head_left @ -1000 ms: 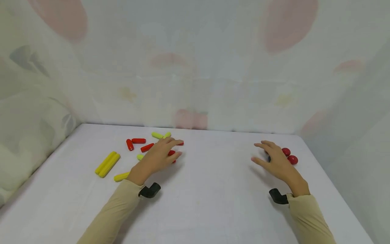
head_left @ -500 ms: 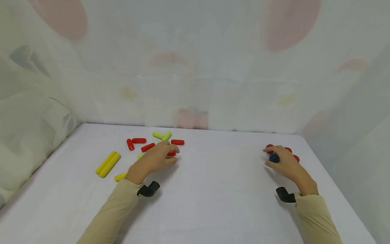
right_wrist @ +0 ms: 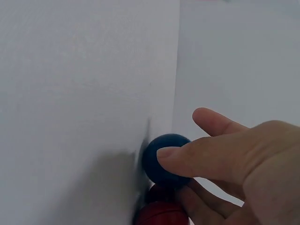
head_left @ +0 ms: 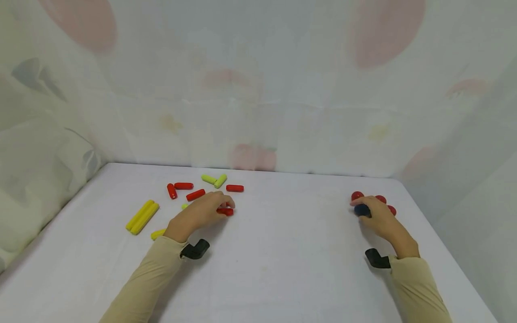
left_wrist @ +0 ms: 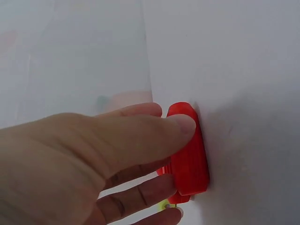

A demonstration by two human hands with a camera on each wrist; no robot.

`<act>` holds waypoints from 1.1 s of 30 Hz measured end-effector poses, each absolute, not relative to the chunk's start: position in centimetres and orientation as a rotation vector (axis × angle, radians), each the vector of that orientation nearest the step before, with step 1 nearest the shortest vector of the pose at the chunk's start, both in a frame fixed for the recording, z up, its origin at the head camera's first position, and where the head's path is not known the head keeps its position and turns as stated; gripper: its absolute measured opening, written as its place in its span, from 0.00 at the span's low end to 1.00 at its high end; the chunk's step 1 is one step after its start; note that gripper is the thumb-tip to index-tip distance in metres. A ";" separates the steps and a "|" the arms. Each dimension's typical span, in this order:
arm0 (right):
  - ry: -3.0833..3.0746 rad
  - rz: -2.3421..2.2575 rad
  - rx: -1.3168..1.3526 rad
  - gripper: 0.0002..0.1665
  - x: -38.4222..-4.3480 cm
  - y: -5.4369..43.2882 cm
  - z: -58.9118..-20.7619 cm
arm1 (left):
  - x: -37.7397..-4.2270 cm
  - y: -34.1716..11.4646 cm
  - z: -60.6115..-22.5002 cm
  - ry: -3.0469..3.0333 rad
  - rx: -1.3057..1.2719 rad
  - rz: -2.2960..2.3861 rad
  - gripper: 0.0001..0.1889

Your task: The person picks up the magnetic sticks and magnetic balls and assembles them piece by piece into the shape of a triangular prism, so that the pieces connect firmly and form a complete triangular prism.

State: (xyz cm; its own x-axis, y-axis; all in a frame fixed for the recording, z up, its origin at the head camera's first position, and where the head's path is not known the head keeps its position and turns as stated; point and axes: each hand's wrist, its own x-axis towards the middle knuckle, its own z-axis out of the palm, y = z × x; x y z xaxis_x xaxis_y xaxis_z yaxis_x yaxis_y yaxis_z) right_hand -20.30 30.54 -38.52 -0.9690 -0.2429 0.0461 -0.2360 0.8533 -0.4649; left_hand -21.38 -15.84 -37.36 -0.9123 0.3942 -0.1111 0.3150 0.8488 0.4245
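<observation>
over the white desk (head_left: 282, 255), left of the frame's centre, the left hand (head_left: 200, 211) pinches a red stick (head_left: 226, 211) in a narrow grip, thumb against it. towards the right edge, the right hand (head_left: 381, 220) holds a dark blue ball (head_left: 362, 210) in its grip, beside red balls (head_left: 357, 195). the left wrist view shows the stick's grooves, too small in the head view; only the head view shows two yellow sticks (head_left: 146, 219) at the left.

Red cylinder (left_wrist: 190, 161), dark blue ball (head_left: 361, 210) — pink-blotched white backdrop (head_left: 307, 130)
</observation>
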 end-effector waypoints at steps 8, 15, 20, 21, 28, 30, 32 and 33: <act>2.988 -0.790 -0.367 0.20 -20.4 30.1 -38.7 | -21.7 -15.9 -37.8 2.840 0.551 0.610 0.11; 2.999 -0.798 -0.383 0.21 -20.4 29.7 -38.7 | -21.9 -15.9 -38.3 2.817 0.557 0.633 0.12; 2.990 -0.846 -0.427 0.20 -20.3 29.2 -38.4 | -21.9 -15.8 -38.4 2.818 0.563 0.617 0.13; 2.986 -0.854 -0.432 0.20 -20.3 29.0 -38.4 | -21.9 -15.7 -38.4 2.818 0.566 0.614 0.13; 2.965 -0.849 -0.424 0.21 -20.3 28.4 -38.3 | -21.7 -15.4 -38.5 2.823 0.577 0.595 0.14; 2.962 -0.843 -0.418 0.22 -20.3 28.2 -38.4 | -21.5 -15.2 -38.5 2.829 0.585 0.580 0.15; 2.959 -0.847 -0.420 0.22 -20.3 28.0 -38.4 | -21.5 -15.0 -38.6 2.835 0.593 0.568 0.15; 2.956 -0.851 -0.426 0.22 -20.3 27.8 -38.4 | -21.4 -14.9 -38.6 2.834 0.596 0.562 0.15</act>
State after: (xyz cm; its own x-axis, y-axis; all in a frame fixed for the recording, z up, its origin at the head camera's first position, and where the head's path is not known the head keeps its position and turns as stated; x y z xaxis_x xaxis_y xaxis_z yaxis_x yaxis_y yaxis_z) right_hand -20.27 27.85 -38.41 -0.9618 -0.2707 0.0409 -0.2511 0.8123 -0.5264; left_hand -21.42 -14.90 -38.58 -0.9008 0.4208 -0.1069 0.3481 0.8472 0.4014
